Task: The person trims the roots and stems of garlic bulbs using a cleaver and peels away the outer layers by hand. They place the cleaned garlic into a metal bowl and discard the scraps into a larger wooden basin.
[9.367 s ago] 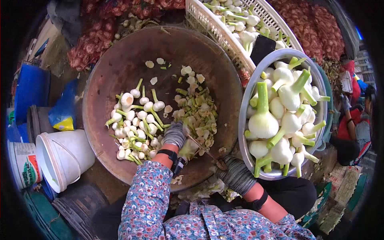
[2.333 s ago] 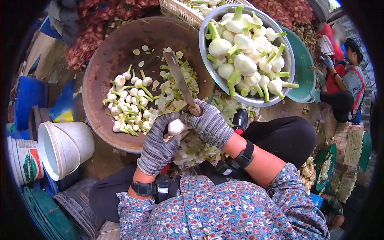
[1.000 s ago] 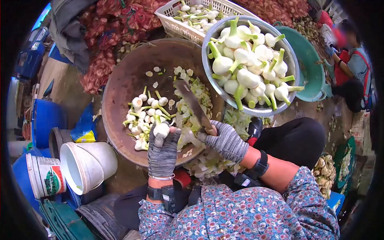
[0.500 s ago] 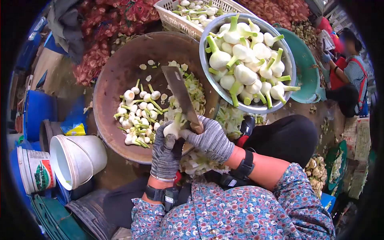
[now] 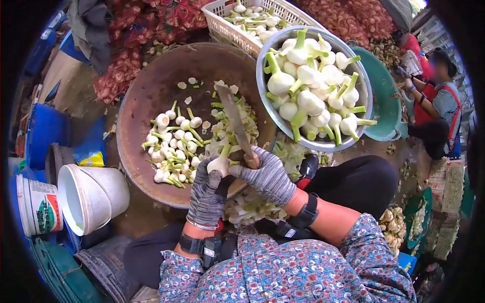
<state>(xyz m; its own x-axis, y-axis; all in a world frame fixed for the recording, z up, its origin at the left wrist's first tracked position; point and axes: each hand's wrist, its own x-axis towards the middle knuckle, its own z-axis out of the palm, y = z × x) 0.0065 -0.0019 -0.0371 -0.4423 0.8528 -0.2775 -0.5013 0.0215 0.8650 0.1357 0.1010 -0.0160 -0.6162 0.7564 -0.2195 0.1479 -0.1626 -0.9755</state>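
Observation:
In the head view my left hand [image 5: 206, 189], in a grey knit glove, is closed around a white garlic bulb [image 5: 218, 165] whose cut green stem points up. My right hand [image 5: 268, 177], gloved the same way, grips the wooden handle of a cleaver [image 5: 235, 117]. Its broad blade points up and away over a wide brown basin [image 5: 146, 86], just right of the bulb's stem. Small trimmed garlic bulbs [image 5: 174, 146] lie heaped inside the basin's left half, and pale peelings [image 5: 247, 118] are piled at its right.
A metal bowl [image 5: 261, 65] heaped with large garlic stands right of the basin, overlapping a green tub [image 5: 386, 101]. Behind is a white crate [image 5: 217, 28] of garlic. White buckets [image 5: 101, 194] stand at left, red net sacks [image 5: 121, 65] behind. A co-worker [image 5: 444, 101] sits at far right.
The cleaver blade has turned more edge-on and sits slightly farther right of the bulb. The bulb's stem now shows more plainly. Both hands keep their hold; the co-worker's arms have shifted.

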